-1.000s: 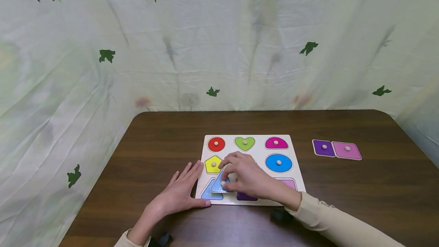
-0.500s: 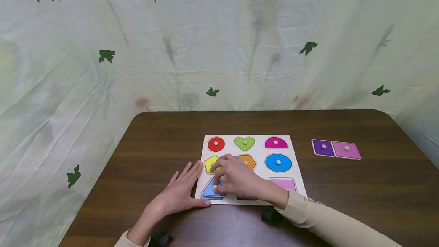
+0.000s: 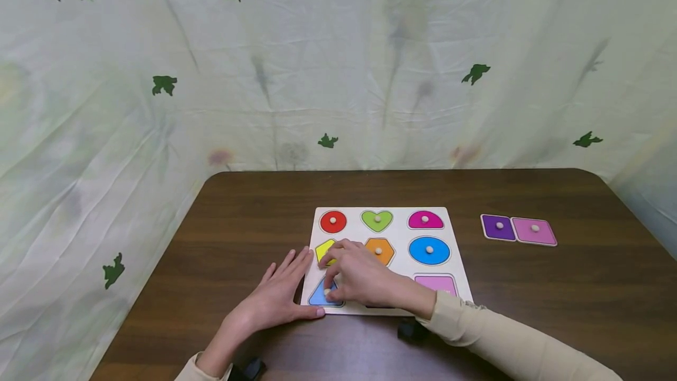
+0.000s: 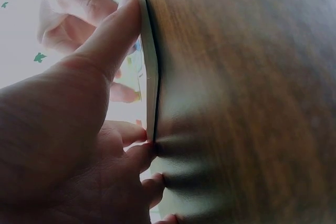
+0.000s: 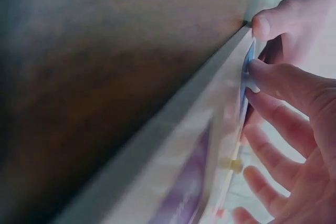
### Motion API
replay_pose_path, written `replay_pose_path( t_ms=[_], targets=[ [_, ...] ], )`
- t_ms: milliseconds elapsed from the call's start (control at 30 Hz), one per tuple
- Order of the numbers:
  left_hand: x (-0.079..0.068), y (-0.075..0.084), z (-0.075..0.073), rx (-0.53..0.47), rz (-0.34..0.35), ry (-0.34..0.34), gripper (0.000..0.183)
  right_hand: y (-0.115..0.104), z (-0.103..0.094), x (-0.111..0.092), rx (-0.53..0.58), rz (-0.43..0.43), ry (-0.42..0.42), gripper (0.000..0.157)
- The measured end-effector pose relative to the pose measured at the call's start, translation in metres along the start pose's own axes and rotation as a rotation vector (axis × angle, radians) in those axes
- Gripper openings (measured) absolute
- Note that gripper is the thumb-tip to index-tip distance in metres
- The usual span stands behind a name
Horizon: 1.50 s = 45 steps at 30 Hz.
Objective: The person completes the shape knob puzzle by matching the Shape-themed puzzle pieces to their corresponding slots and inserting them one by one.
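A white knob-puzzle board point(image 3: 351, 222) lies near the table's front edge. At its front left corner, the blue triangle piece point(image 3: 318, 297) lines up with its printed spot. My right hand point(image 3: 365, 278) pinches that piece's white knob between thumb and index finger; the right wrist view shows the knob point(image 5: 251, 81) between the fingertips. The other fingers hang over the yellow pentagon piece point(image 3: 324, 250), partly covering it. My left hand point(image 3: 280, 293) rests flat with fingers spread, its thumb on the front left corner and fingertips along the board's left edge.
Red circle point(image 3: 333, 222), green heart, magenta half-circle, orange hexagon and blue oval point(image 3: 429, 250) pieces sit in the board. A pink spot point(image 3: 435, 283) shows without a knob. To the right, purple point(image 3: 497, 229) and pink point(image 3: 535, 233) knobbed pieces lie side by side on the table.
My right hand has moved left and down with the triangle piece, from overlapping its printed spot at an offset to lying in line with it. The left hand has stayed put.
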<state>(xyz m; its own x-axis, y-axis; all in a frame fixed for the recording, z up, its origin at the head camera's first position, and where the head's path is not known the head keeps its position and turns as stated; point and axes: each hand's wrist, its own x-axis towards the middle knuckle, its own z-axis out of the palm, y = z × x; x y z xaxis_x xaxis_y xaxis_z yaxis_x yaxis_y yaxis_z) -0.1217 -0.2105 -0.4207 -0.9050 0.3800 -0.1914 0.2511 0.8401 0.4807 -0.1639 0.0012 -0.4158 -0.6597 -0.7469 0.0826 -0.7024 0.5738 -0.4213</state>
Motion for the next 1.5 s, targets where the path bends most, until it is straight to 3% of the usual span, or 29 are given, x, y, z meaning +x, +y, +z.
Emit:
replay_pose_path(
  t_ms=[400,1033,1500],
  targets=[
    [0.0,0.001,-0.001,0.008,-0.013,-0.002,0.11,0.003,-0.004,-0.005,-0.043,-0.051,0.014,0.015],
    [0.001,0.004,-0.001,0.006,-0.037,-0.003,0.112,0.042,-0.029,-0.048,0.087,0.04,0.239,0.021],
    [0.001,0.004,-0.001,-0.002,-0.036,-0.003,0.112,0.078,-0.045,-0.092,0.092,0.151,0.341,0.02]
  ],
)
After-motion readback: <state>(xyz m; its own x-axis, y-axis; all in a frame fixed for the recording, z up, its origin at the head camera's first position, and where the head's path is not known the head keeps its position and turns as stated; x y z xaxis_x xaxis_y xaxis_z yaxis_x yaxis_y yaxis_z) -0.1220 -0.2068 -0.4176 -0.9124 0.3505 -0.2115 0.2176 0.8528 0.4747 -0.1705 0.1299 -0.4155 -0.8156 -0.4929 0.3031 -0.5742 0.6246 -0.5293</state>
